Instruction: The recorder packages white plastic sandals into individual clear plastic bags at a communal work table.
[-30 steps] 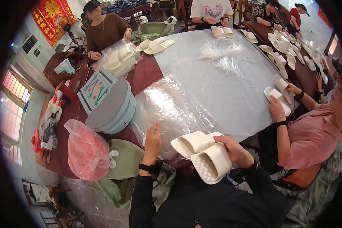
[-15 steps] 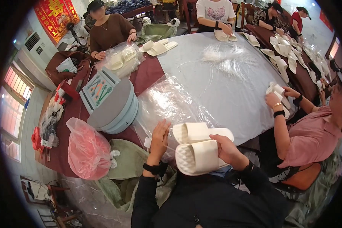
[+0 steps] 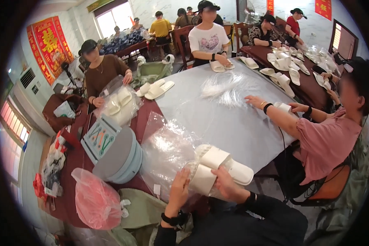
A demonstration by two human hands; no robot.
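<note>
Fingers (image 3: 180,180) gripping crinkly clear bag (image 3: 168,153), ribbed white slippers (image 3: 219,168)

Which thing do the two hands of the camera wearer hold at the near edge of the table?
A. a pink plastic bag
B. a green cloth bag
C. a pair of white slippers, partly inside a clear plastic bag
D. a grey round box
C: the left hand and the right hand grip the pair of white slippers, whose near ends sit in the clear plastic bag.
</note>
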